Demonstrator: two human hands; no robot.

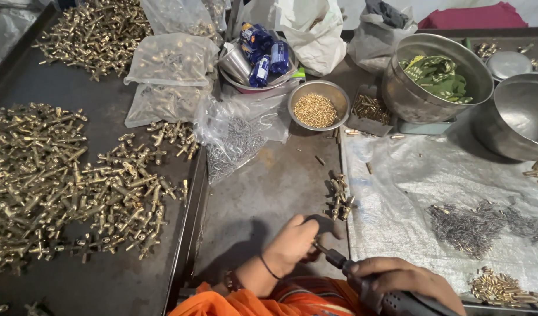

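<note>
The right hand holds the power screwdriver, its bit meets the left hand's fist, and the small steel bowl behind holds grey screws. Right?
Not quite. In the head view the small steel bowl holds small brass pieces, not grey screws. The rest stands: the right hand holds the power screwdriver, and its bit meets the left hand.

Left hand (292, 244): closed over small part; part itself hidden by fingers. Driver (379, 291): body cut off at bottom edge; tip hidden behind left hand. Right hand (409, 280): partly cut off by bottom edge. Brass pile (47, 175): runs off left edge. Bags (172, 58): contents blurred through plastic. Right bowl (517, 114): cut off at right edge.
</note>
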